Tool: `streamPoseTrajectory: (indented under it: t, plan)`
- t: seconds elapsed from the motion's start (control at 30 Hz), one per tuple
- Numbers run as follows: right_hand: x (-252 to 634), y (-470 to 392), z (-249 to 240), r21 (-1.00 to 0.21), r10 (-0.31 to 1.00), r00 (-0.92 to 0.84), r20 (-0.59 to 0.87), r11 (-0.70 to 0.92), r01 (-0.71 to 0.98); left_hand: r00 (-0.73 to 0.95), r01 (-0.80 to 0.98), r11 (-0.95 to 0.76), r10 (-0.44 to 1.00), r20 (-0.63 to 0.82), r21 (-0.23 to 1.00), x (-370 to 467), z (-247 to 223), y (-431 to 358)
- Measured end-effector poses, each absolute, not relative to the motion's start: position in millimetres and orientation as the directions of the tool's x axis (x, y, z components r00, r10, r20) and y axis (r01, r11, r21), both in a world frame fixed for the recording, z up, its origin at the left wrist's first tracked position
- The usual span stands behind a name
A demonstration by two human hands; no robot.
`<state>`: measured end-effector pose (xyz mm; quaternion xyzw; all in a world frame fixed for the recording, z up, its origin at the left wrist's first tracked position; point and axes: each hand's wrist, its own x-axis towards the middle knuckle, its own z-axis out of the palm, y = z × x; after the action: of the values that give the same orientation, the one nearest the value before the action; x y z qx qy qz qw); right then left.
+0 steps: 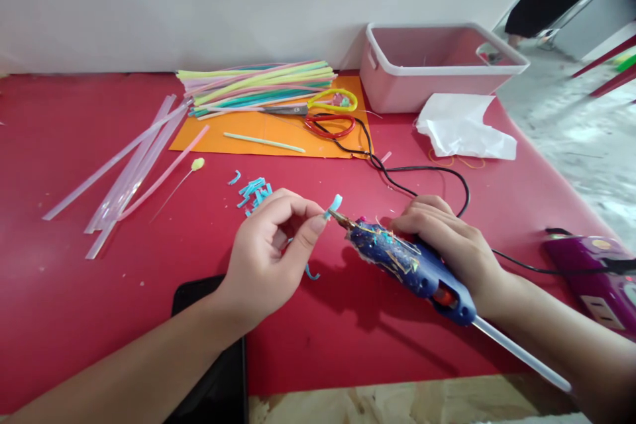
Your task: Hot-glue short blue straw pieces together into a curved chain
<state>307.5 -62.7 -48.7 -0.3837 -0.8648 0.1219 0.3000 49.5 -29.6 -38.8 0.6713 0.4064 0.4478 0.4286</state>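
Between the thumb and fingertips of my left hand (pixel 273 255) is pinched a short light-blue strip (pixel 336 203), its free end curling upward. My right hand (pixel 447 245) is wrapped round a blue hot glue gun (pixel 392 255) smeared with dried glue. The gun's metal nozzle points left and meets, or nearly meets, the strip. A clear glue stick (pixel 521 352) sticks out of the gun's rear. More cut blue pieces (pixel 256 192) lie in a small pile behind my left hand.
Pipe cleaners (pixel 258 89) and scissors (pixel 308 109) rest on an orange sheet (pixel 238 139). Clear glue sticks (pixel 134 179) lie left. At the back right are a pink bin (pixel 412 89) and white paper (pixel 462 126). A black phone (pixel 218 371) and purple power strip (pixel 591 265) flank my arms.
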Motion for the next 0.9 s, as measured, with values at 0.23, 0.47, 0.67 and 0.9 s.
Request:
streamPoseTrajectory:
  t: [0.23, 0.47, 0.67, 0.9]
  plan:
    - [309.6, -63.8, -51.2, -0.446, 0.743, -0.502, 0.442, 0.668, 0.596, 0.28, 0.163, -0.308, 0.925, 0.255, 0.937, 49.1, -38.3, -29.2]
    - [309.5, -65.1, -49.3, -0.431, 0.747, -0.495, 0.445, 0.663, 0.612, 0.291, 0.119, -0.26, 0.932, 0.217, 0.958, 49.9, -36.2, -30.0]
    - [307.5, -64.0, -48.8, -0.398, 0.733, -0.521, 0.437, 0.677, 0.619, 0.282, 0.064, -0.226, 0.938, 0.2, 0.972, 52.0, -33.8, -29.4]
    - [308.5, -64.7, -49.8, -0.412, 0.736, -0.511, 0.444, 0.674, 0.613, 0.29, 0.104, -0.268, 0.929, 0.229, 0.958, 50.0, -37.3, -29.9]
